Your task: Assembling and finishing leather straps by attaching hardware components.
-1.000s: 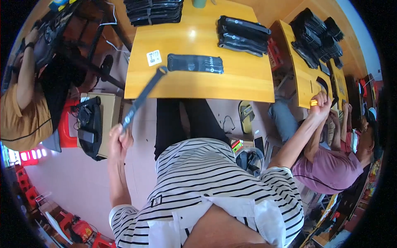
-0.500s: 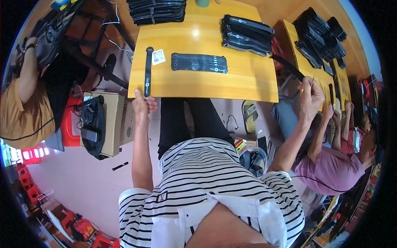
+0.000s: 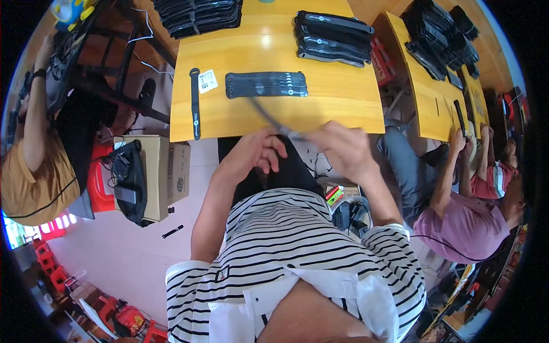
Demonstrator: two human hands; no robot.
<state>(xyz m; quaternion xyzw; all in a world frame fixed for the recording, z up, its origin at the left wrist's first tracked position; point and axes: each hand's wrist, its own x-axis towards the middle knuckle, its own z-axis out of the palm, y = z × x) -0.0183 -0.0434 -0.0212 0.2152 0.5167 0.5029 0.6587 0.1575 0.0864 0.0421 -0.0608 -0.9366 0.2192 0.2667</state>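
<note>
Counts on the yellow surface

One single black strap lies alone at the left edge, one small white label card beside it. Three stacks of black straps: one flat row in the middle, one pile at the far right, one pile at the far left. One blurred strap is in hand.

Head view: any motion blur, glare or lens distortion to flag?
Head view: the dark strap between the left hand and right hand is smeared by motion blur, and the right hand is soft too; a glare spot sits on the yellow table; table edges bow from fisheye, with black vignette at the corners.
</note>
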